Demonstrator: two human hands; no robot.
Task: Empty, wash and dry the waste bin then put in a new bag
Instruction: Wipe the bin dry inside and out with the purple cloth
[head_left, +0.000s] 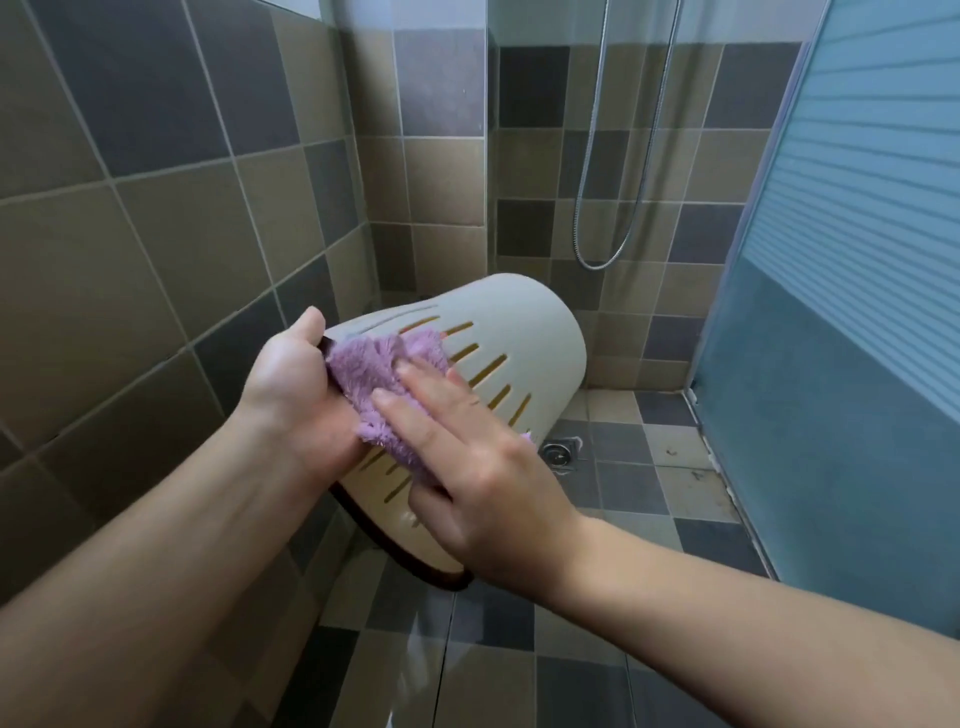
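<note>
While left hand (291, 384) grips the bin (511, 332) rim, right hand (467, 467) presses cloth (363, 371) flat

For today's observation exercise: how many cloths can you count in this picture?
1. A purple cloth lies on the slotted side of the tilted waste bin, pressed there by the right hand while the left hand grips the bin's rim. None other shows.
</note>
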